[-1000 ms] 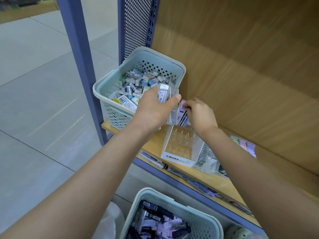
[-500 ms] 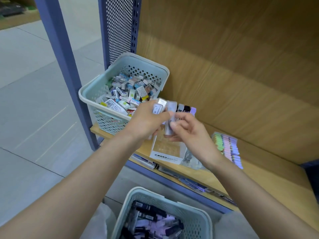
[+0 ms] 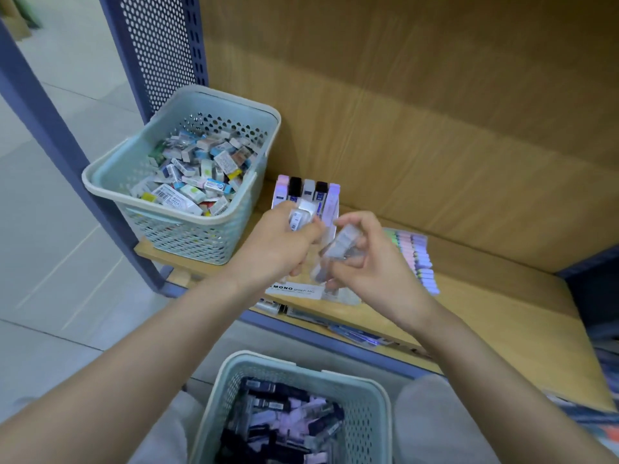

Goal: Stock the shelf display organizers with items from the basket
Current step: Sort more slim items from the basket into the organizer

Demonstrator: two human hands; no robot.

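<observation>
1. Where the shelf [image 3: 502,313] nears its front edge, a clear organizer [image 3: 301,291] stands, labelled "MONO graph MG".
2. Above it, the left hand [image 3: 281,242] curls its fingers round a small stack [image 3: 301,214] of clear cases; one shows a barcode.
3. Just beside it, the right hand [image 3: 365,262] pinches one tilted, blurred case [image 3: 335,251].
4. Five upright cases form the back row [image 3: 306,192]: lilac, black, grey, black, lilac.
5. At the shelf's left end, the upper basket [image 3: 100,182] holds barcoded boxes, their print unreadable.
6. Below the front edge, the lower basket [image 3: 378,396] holds black and lilac cases.
</observation>
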